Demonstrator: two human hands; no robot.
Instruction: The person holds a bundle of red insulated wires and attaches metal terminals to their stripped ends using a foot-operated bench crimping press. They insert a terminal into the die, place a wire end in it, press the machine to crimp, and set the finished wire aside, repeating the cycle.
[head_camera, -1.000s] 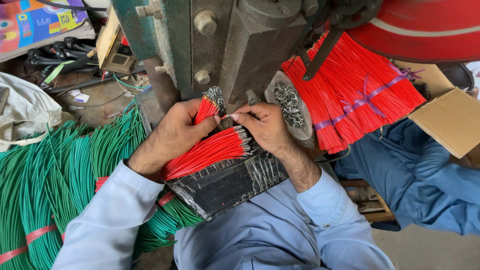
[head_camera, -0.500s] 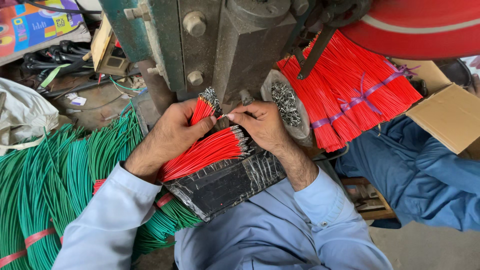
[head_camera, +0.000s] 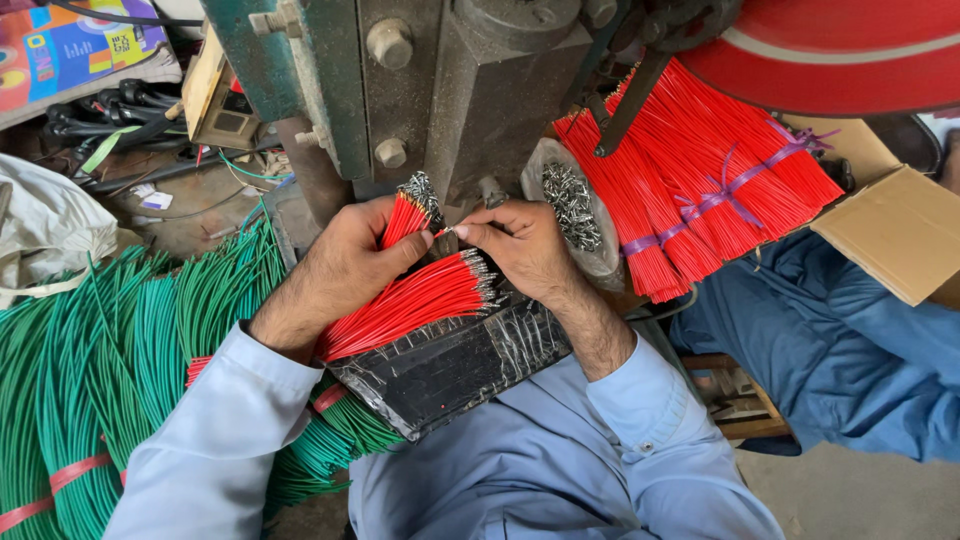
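A big green and grey machine stands just past the hands. The left hand grips a small bunch of red wires, tips toward the machine. The right hand pinches one thin wire. More red wires lie under both hands, pointing right.

Red wires: smooth plastic insulation, bright metal terminals. Green wires: same glossy plastic. Tray: wrapped in shiny, wrinkled black tape. Press: painted, worn metal. Carton: matt cardboard. Sleeves: soft cloth.
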